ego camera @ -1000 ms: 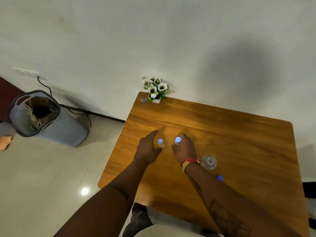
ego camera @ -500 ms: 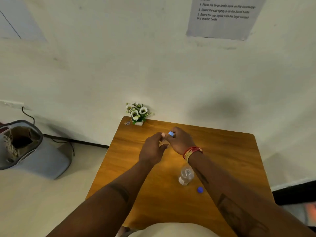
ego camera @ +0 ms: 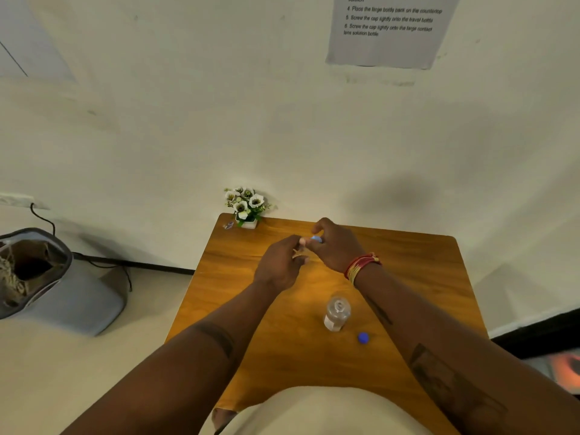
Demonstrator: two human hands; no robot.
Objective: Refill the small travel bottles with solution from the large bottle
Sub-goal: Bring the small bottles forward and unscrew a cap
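Both hands are meeting over the far part of the bench, working at a small travel bottle's pale blue cap.

The right hand is curling its fingers round the light-blue cap, while the left hand is pinching something just below it, probably the small travel bottle itself, though its body is hidden behind the fingers and I cannot tell which way it is pointing. This looks like uncapping or recapping one travel bottle; which, I cannot say. The large bottle is standing upright on the bench, nearer the person, its long axis vertical and open mouth facing up, its dark blue cap lying just beside it. Any pouring next is going to need a steady aim at that narrow neck.
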